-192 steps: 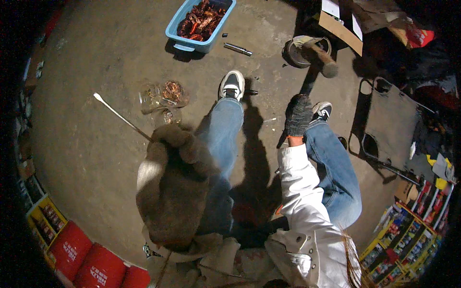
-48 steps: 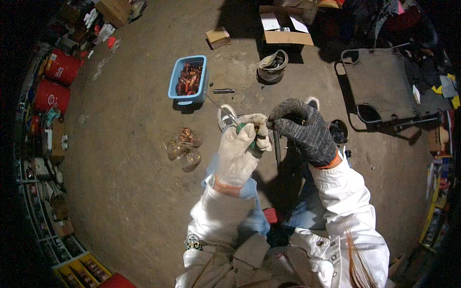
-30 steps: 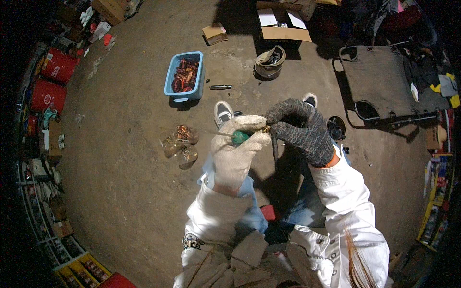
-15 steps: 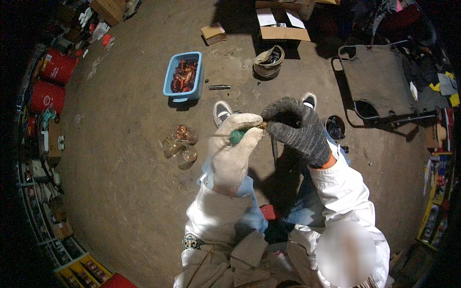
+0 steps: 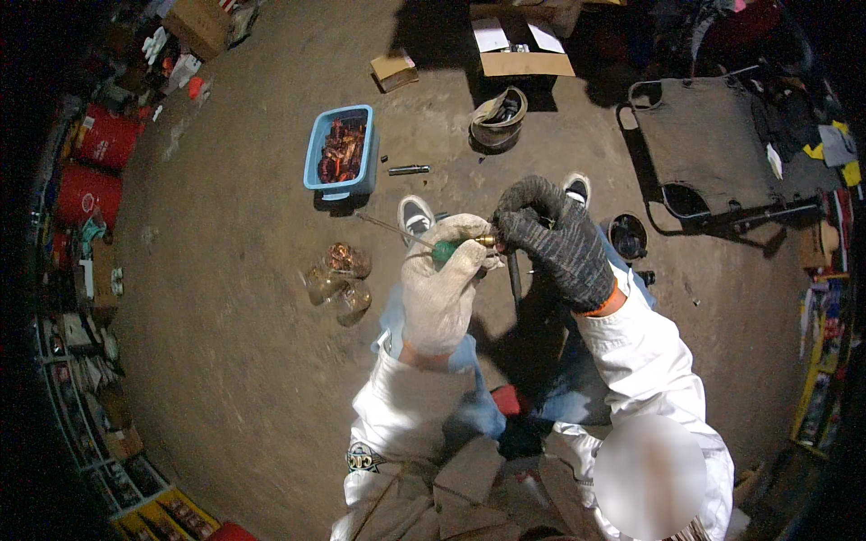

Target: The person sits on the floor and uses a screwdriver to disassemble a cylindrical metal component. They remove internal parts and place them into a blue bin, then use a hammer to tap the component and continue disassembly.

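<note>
My left hand (image 5: 437,302), in a whitish glove, is closed around a screwdriver (image 5: 443,252) with a green handle, its thin shaft pointing to the upper left. A small brass-coloured cylindrical part (image 5: 488,241) shows at the same hand's fingertips. In a dark grey knitted glove, my right hand (image 5: 564,248) pinches the other end of that part; its fingertips partly hide it. Below the fingers a dark rod-shaped thing (image 5: 515,278) stands out between my legs.
Ahead on the floor is a blue plastic bin (image 5: 340,190) of coppery-red parts. Clear containers (image 5: 352,298) with coppery bits lie left. A metal cylinder (image 5: 409,169), a bucket (image 5: 494,135), an open carton (image 5: 528,65) and a folding cot (image 5: 695,135) are farther off. A round pot (image 5: 626,236) sits right.
The screwdriver's shaft has swung from level to pointing up and left. My hands have drawn slightly apart, and more of the brass-coloured part shows between them.
</note>
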`<state>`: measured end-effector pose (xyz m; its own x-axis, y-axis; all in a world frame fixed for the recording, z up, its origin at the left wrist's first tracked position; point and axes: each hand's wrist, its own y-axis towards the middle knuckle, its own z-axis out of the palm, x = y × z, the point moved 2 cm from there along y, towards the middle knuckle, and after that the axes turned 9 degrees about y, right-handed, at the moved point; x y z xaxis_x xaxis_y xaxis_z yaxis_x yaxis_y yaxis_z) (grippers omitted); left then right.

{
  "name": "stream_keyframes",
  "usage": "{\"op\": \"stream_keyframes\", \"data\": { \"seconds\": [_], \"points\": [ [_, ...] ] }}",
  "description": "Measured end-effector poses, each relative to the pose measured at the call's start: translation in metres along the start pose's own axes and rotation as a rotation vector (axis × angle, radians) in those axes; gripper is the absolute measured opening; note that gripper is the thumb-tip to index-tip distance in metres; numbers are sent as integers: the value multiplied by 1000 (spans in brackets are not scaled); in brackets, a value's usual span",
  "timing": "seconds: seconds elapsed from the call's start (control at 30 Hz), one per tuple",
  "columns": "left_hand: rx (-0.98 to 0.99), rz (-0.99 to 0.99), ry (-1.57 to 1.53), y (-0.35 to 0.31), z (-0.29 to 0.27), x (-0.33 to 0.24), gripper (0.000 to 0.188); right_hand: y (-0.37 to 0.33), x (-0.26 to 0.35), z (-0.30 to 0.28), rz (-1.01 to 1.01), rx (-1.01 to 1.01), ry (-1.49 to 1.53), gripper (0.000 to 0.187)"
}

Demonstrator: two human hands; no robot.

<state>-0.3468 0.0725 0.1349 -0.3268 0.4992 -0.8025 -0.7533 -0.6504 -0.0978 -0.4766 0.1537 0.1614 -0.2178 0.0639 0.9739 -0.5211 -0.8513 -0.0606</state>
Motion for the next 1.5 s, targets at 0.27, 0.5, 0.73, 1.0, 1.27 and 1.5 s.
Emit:
{"op": "stream_keyframes", "data": {
  "seconds": [0.27,0.5,0.73,1.0,1.27,1.5],
  "points": [
    [139,730,1448,1,8,-12,33,10,-43,-15,-400,-59,-432,30],
    [-7,40,796,19,56,5,37,29,-66,-60,-568,3,-575,28],
    [-65,38,951,12,62,13,40,44,-80,-63,-615,130,-624,26],
    [79,186,844,14,31,16,44,20,-75,-24,-564,315,-675,25],
    [-64,-61,490,1,31,8,22,-4,-40,-41,229,406,86,31],
    [14,-70,367,-2,25,-5,17,-1,-22,-25,310,444,-52,36]
  ]
}}
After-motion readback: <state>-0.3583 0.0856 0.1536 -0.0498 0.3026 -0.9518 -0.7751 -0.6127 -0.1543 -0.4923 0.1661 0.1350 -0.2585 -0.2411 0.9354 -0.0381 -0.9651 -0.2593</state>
